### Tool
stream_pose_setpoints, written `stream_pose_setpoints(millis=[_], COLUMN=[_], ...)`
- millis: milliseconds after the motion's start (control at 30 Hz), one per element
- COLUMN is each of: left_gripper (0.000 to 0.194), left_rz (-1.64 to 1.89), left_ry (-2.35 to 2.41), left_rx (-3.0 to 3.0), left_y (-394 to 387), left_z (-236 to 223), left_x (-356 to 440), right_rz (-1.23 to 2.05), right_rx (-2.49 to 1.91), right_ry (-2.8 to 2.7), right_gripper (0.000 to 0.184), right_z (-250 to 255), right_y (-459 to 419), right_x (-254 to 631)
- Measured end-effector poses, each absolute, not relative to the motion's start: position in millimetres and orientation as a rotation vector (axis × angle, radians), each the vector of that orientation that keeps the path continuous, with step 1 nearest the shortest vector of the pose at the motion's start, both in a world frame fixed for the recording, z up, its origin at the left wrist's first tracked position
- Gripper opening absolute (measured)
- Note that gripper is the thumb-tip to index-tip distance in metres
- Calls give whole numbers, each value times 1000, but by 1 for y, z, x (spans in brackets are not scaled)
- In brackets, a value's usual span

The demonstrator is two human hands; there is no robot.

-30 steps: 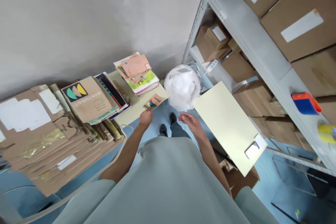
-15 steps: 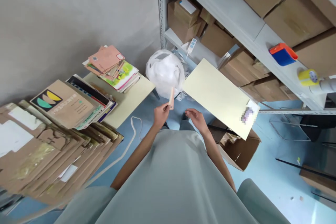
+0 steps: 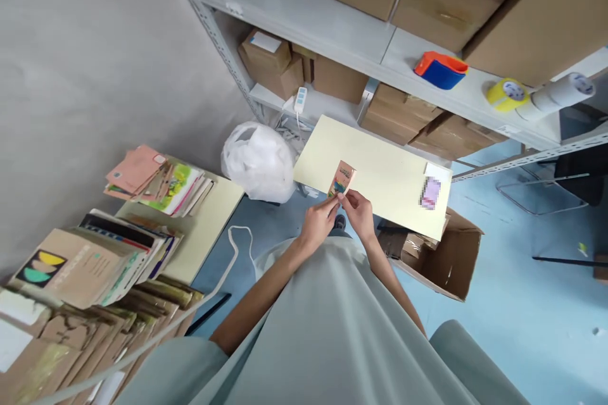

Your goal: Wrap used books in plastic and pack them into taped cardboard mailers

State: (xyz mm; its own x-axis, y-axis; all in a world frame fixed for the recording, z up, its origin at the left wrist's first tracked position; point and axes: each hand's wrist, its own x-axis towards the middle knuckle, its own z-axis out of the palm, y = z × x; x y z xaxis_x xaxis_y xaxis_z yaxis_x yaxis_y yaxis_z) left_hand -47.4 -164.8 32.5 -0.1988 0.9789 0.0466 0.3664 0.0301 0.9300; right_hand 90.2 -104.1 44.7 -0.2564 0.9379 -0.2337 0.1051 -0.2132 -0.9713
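Both my hands meet in front of my body and hold a small pinkish-brown printed booklet point(image 3: 342, 178) upright by its lower end. My left hand point(image 3: 318, 224) pinches the bottom edge from the left. From the right, the fingers and thumb of my right hand point(image 3: 360, 215) close on the same lower corner. Colourful artwork and dark lettering show on the booklet's face. Behind it lies the pale yellow tabletop point(image 3: 375, 168), close to the hands.
A puffy white plastic bag point(image 3: 259, 161) stands left of the table. Stacked books point(image 3: 90, 266) and flattened cardboard point(image 3: 128, 342) are at left. An open carton point(image 3: 451, 259) sits below right. Shelving point(image 3: 304, 6) holds boxes, a tape dispenser point(image 3: 441, 71) and yellow tape point(image 3: 507, 95).
My view has turned to the right, toward the yellow table. The left hand has brought the booklet over to the right, and my right hand has closed on it too.
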Motion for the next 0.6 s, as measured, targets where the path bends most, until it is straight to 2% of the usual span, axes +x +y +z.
stream_pose_setpoints(millis=[167,333,433,600], left_gripper=[35,62,72,69], left_rz=[1136,1165,1146,1125], left_ry=[1618,1823,1702,1525], left_rx=[1456,1252,1062,916], left_y=[-124,-78,-57,-42], left_z=[39,29,24,36], left_x=[-15,-17,-21,-14], right_rz=[1506,1642,1741,1786], right_rx=[-1302,-1219,-1132,-1105], right_ry=[-1297,-1145,-1106,-1091], right_gripper=[61,60,56,62], right_z=[42,47,53,55], right_y=[-64,-27,-13,4], right_x=[133,178,200,221])
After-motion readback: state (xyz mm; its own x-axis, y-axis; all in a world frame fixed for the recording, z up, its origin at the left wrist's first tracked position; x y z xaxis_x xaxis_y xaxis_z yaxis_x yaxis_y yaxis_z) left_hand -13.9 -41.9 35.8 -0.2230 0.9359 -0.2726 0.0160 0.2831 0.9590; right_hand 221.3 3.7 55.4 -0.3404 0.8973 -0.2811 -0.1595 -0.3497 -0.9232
